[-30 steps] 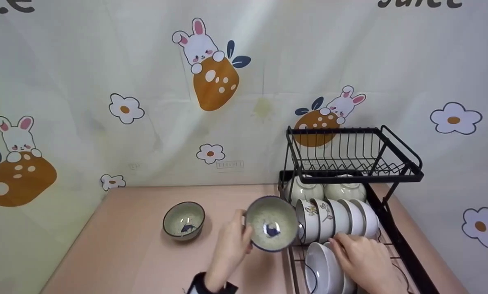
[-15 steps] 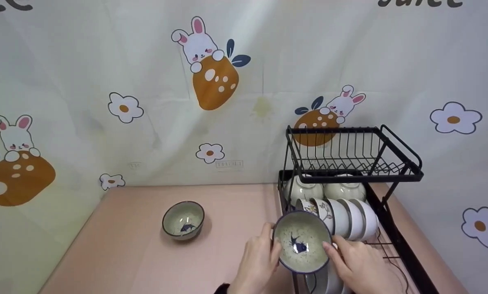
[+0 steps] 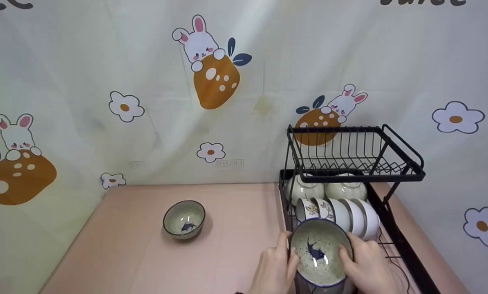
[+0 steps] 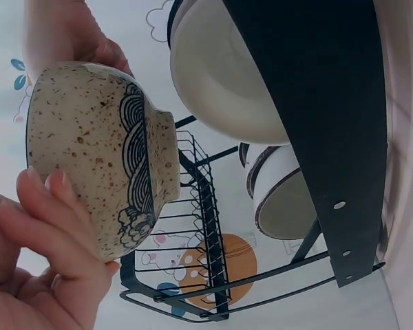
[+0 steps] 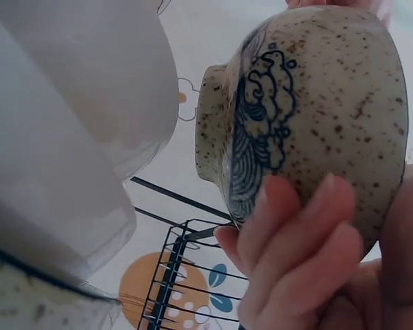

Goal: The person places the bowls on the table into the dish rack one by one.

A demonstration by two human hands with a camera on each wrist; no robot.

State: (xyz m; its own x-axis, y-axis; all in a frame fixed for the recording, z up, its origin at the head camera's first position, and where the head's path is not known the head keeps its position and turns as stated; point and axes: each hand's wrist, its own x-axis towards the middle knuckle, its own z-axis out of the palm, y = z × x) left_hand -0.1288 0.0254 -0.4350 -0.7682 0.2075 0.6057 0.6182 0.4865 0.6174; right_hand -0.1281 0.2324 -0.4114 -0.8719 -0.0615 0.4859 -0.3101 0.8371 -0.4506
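Both hands grip a speckled grey-green bowl (image 3: 323, 265) by opposite sides, over the front of the dish rack. Its blue rim and a dark blue fish inside face the head camera. My left hand (image 3: 273, 267) has its thumb at the inner left side. My right hand (image 3: 368, 261) holds the right side, thumb over the rim. In the left wrist view, the outside of the speckled bowl (image 4: 82, 130) carries a blue wave band, with fingertips spread on the wall. The right wrist view shows the right fingers curled beneath the tilted bowl (image 5: 330, 117).
A two-tier black dish rack (image 3: 360, 178) stands at the right. Its lower tier holds a row of upright white bowls (image 3: 355, 220) and two overturned bowls (image 3: 346, 191) behind them. Another grey-green bowl (image 3: 178, 220) sits on the pink table (image 3: 137, 253) at left.
The left hand has carried the bowl rightward and toward the front of the rack. The right hand has left the white bowls and taken hold of the bowl's right side.
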